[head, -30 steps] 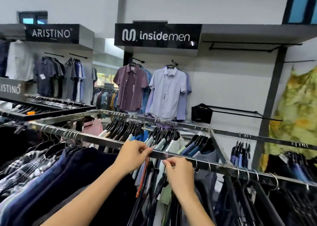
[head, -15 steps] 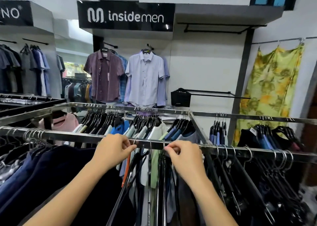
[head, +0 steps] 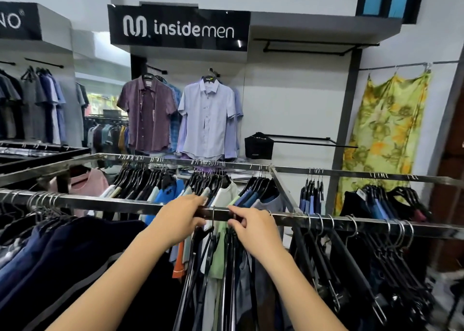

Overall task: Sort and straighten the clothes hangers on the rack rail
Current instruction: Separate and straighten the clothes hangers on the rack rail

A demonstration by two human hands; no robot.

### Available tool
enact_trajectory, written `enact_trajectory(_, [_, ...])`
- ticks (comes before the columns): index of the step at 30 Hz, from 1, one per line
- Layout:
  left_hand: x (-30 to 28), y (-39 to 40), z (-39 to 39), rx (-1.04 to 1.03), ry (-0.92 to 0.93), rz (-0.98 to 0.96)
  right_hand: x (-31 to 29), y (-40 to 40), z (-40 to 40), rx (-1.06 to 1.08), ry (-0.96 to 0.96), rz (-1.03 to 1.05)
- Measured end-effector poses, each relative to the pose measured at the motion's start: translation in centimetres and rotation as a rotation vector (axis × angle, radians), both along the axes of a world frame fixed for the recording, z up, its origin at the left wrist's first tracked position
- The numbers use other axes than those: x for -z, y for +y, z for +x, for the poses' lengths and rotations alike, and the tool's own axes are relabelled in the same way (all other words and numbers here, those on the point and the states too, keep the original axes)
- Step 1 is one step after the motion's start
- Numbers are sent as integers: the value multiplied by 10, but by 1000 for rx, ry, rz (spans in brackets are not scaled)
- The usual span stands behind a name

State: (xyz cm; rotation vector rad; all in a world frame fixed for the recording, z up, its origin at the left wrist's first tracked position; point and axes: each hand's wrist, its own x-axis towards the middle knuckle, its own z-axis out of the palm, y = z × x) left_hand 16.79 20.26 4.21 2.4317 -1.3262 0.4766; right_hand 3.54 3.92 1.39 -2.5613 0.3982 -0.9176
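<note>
A chrome rack rail (head: 105, 203) runs left to right in front of me, hung with wire-hooked black hangers carrying shirts. My left hand (head: 178, 217) curls over the rail at its middle, fingers on top and thumb below; any hook under it is hidden. My right hand (head: 253, 226) sits just to the right and pinches a hanger hook (head: 234, 217) at the rail. One hanger hook (head: 213, 214) hangs free between the hands. More hooks (head: 324, 224) are spread unevenly to the right, and a tight bunch of hooks (head: 41, 200) sits at the far left.
A second rail (head: 351, 173) runs parallel behind, joined by a cross bar (head: 283, 187), with dark hangers and shirts on it. Display shirts (head: 208, 117) hang on the back wall under an "insidemen" sign. A yellow floral dress (head: 386, 134) hangs at the right.
Both hands have shifted slightly right along the rail and stay close together. My left hand now wraps over the rail, and a single hook shows in the gap between the hands.
</note>
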Motion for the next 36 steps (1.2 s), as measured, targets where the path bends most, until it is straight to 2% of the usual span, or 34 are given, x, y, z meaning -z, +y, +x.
enact_trajectory(6, [0, 20, 21, -31, 47, 0, 6, -7, -2, 11, -35, 69])
enact_trajectory(10, [-2, 25, 21, -68, -16, 33, 6, -10, -1, 6, -21, 60])
enact_trajectory(13, [1, 14, 4, 66, -47, -63, 7, -15, 0, 15, -20, 53])
enact_trajectory(17, [5, -7, -13, 152, -129, -17, 10, -17, -1, 29, -23, 31])
enact_trajectory(23, [-5, 1, 5, 35, -116, 10, 10, -19, -7, 27, -35, 74])
enact_trajectory(26, [-7, -6, -1, 55, -130, -20, 10, -16, -9, 45, -23, 61])
enact_trajectory(30, [2, -35, -28, 237, -122, -80, 18, -6, -13, 101, 55, -52])
enact_trajectory(36, [4, -36, -20, 172, -142, -111, 31, 12, -23, 128, 200, -119])
